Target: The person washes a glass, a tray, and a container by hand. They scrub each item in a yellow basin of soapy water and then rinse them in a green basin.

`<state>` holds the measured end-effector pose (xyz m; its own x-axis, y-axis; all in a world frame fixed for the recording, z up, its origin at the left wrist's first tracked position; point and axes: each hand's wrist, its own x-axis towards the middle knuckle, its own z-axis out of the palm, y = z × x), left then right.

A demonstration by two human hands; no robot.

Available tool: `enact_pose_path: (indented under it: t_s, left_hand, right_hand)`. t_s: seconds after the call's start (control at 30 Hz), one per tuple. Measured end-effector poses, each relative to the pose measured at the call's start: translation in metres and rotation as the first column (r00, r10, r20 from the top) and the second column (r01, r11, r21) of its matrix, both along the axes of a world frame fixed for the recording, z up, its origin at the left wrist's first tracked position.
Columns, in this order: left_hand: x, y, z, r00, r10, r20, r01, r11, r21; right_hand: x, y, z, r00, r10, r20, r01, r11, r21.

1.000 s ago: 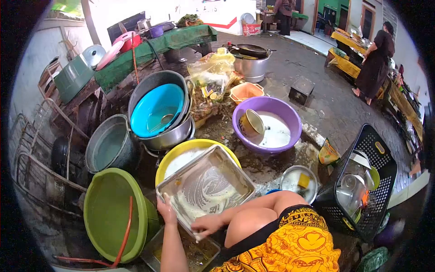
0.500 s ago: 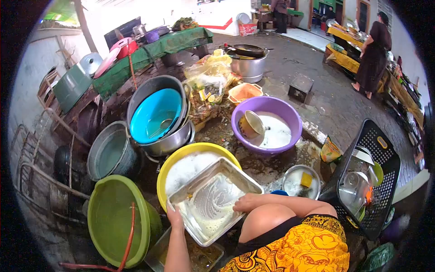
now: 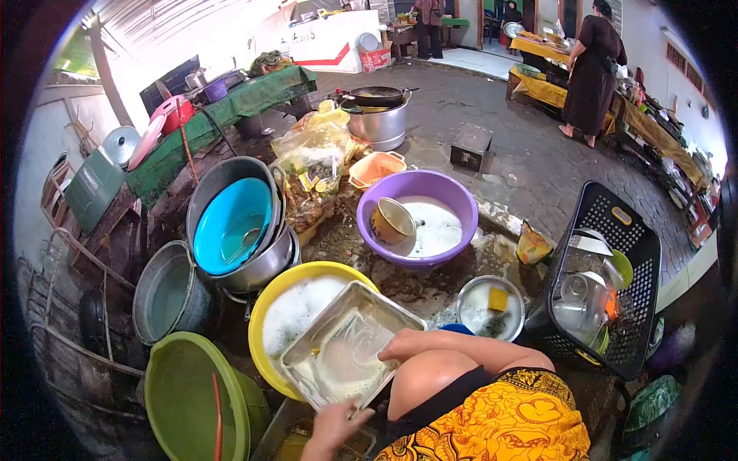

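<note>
A rectangular metal pan (image 3: 350,338) with soapy streaks inside rests tilted against the rim of a yellow basin (image 3: 346,269) of suds. My right hand (image 3: 401,346) grips the pan's right side, beside my bent knee. Below the pan's near edge is my left hand (image 3: 338,424), its fingers apart and nothing seen in them. Under it, partly hidden, lies another rectangular tray (image 3: 284,442) with murky liquid. Right of my knee, a round metal bowl (image 3: 469,307) holds suds and a yellow sponge (image 3: 498,299).
A purple basin (image 3: 467,223) holds suds and a dipper (image 3: 392,221). At left stand a green tub (image 3: 157,369) of water with a red hose (image 3: 217,415), and stacked basins (image 3: 231,223). A black crate (image 3: 607,330) of dishes is at right. A person (image 3: 592,77) stands at a far table.
My left hand has let go of the pan's left edge and moved down and right to its near edge. The pan is turned slightly. The head view has shifted right.
</note>
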<state>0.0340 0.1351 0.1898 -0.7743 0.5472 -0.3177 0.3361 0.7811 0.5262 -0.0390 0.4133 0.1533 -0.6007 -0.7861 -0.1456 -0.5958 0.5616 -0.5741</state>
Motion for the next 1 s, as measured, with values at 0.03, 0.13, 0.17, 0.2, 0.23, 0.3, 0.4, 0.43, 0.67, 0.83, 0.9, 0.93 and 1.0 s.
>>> enact_pose_path:
  t_s: [0.03, 0.13, 0.17, 0.2, 0.23, 0.3, 0.4, 0.43, 0.67, 0.83, 0.9, 0.93, 1.0]
  left_hand:
    - [0.007, 0.007, -0.005, 1.0, 0.002, 0.002, -0.002, 1.0, -0.004]
    - [0.016, 0.013, -0.03, 0.938, -0.096, -0.334, 0.094, 0.995, -0.024]
    - [0.014, 0.013, -0.038, 0.91, -0.128, -0.395, 0.123, 0.992, -0.038]
    - [0.012, 0.016, -0.036, 0.877, -0.157, -0.455, 0.15, 0.987, -0.052]
    - [0.011, 0.017, -0.033, 0.876, -0.156, -0.457, 0.147, 0.988, -0.054]
    - [0.004, 0.022, -0.02, 0.864, -0.118, -0.489, 0.143, 0.99, 0.013]
    - [-0.013, 0.026, 0.01, 0.83, -0.169, -0.531, 0.106, 0.983, -0.148]
    - [-0.02, 0.027, 0.021, 0.813, -0.159, -0.56, 0.107, 0.986, -0.124]
    - [-0.068, 0.051, 0.086, 0.803, -0.137, -0.581, -0.04, 0.959, -0.281]
    - [-0.081, 0.072, 0.115, 0.754, -0.145, -0.641, -0.044, 0.962, -0.269]
    - [-0.081, 0.084, 0.125, 0.753, -0.131, -0.645, -0.033, 0.971, -0.236]
    - [-0.081, 0.09, 0.131, 0.747, -0.121, -0.654, -0.014, 0.98, -0.197]
    - [-0.08, 0.1, 0.147, 0.714, -0.149, -0.684, -0.009, 0.975, -0.222]
  right_hand:
    - [0.001, 0.002, -0.001, 1.0, 0.002, 0.002, -0.002, 1.0, -0.004]
    - [0.004, 0.008, 0.004, 0.997, -0.063, -0.043, 0.062, 0.997, -0.035]
    - [0.006, 0.009, 0.011, 0.994, -0.104, -0.036, 0.103, 0.994, -0.039]
    - [0.006, 0.012, 0.019, 0.989, -0.143, -0.031, 0.142, 0.989, -0.042]
    - [0.005, 0.015, 0.024, 0.989, -0.141, -0.034, 0.139, 0.989, -0.044]
    - [0.001, 0.021, 0.036, 0.961, -0.24, -0.136, 0.238, 0.971, -0.03]
    - [-0.012, 0.043, 0.051, 0.939, -0.282, -0.198, 0.222, 0.935, -0.275]
    - [-0.009, 0.048, 0.073, 0.935, -0.328, -0.137, 0.269, 0.904, -0.331]
    - [-0.001, 0.033, 0.045, 0.683, -0.693, -0.231, 0.426, 0.635, -0.644]
    - [0.035, -0.035, 0.053, 0.66, -0.724, -0.199, 0.329, 0.518, -0.79]
    - [0.042, -0.046, 0.079, 0.696, -0.659, -0.283, 0.167, 0.533, -0.83]
    - [0.036, -0.043, 0.076, 0.703, -0.656, -0.275, 0.169, 0.53, -0.831]
    - [0.019, -0.036, 0.055, 0.528, -0.803, -0.277, 0.357, 0.506, -0.785]
